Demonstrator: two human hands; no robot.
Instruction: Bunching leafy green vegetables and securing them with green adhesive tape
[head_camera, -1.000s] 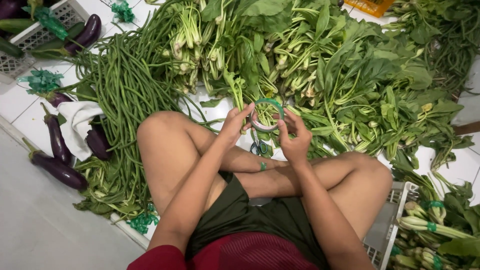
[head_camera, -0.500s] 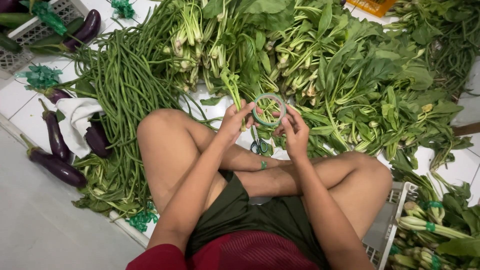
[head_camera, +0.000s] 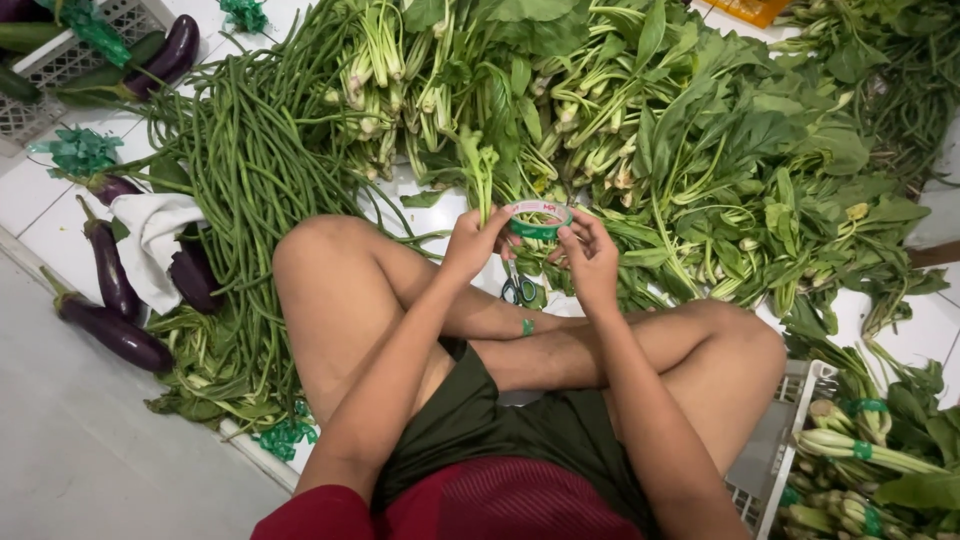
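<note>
Seated cross-legged on the floor, a person grips a tape roll (head_camera: 537, 219) between left hand (head_camera: 475, 240) and right hand (head_camera: 590, 258), now lifted slightly higher above the scissors (head_camera: 518, 290), with leafy greens (head_camera: 700, 140) just beyond the roll.

Surface: I see a white tiled floor (head_camera: 30, 195).
Left: long beans (head_camera: 240, 170), eggplants (head_camera: 110, 300), white cloth (head_camera: 150, 240).
Ahead: leafy greens (head_camera: 680, 150), scissors (head_camera: 518, 290).
</note>
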